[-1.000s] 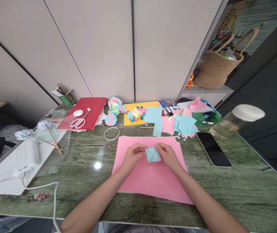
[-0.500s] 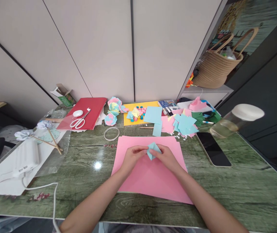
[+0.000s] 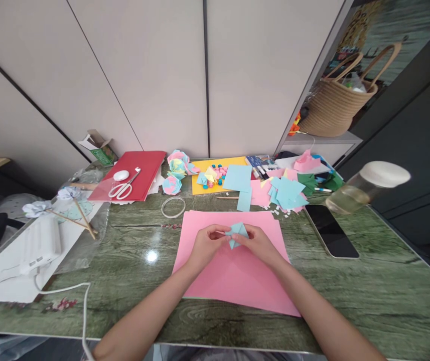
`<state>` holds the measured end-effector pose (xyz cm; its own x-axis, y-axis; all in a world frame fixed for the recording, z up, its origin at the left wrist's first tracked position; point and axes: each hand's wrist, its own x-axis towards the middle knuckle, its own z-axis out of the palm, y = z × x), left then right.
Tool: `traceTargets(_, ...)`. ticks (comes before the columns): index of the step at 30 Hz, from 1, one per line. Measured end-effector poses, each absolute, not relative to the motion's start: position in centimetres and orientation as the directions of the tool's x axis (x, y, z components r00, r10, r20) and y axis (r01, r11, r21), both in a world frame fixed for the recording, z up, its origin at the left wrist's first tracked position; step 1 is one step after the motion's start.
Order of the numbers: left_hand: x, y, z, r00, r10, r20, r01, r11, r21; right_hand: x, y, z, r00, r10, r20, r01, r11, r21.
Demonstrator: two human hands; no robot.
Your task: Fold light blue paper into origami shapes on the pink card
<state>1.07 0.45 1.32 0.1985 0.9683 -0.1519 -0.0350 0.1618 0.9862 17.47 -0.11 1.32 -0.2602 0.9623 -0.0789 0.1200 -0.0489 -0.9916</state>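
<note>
Blk phone [image 3: 332,231] nr wht-lidded btl [image 3: 357,188]; basket [image 3: 337,105] on shelf [image 3: 350,137].

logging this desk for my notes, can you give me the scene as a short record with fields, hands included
held item: small folded light-blue paper piece
left hand: fingers at the piece's left side
right hand: gripping the piece, thumb across its front
under the hands: large rectangular pink paper sheets
back left: white-handled metal scissors lying on a flat red rectangular stack
back middle: rectangular yellow sheet bearing small folded papers
right: rectangular black-screened phone, lying flat
</note>
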Motion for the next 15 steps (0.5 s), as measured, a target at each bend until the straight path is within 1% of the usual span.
traceTargets(4,0.75,0.52,1.51,0.218,0.956,-0.195,-0.051,0.211,0.976,17.36,-0.16,1.5,-0.262,0.961,-0.086,0.103,-0.061,-0.993)
traceTargets(10,0.42,0.68,1.39,0.259,0.939,-0.227,-0.208,0.283,0.936,17.57,0.02,1.42,-0.242,0.97,-0.024,-0.036,-0.034,-0.999)
traceTargets(15,0.26,0.88,1.02,0.3,0.92,-0.253,-0.277,0.338,0.899,17.82,0.09,1.11,-0.237,0.971,-0.006,-0.028,-0.013,-1.0)
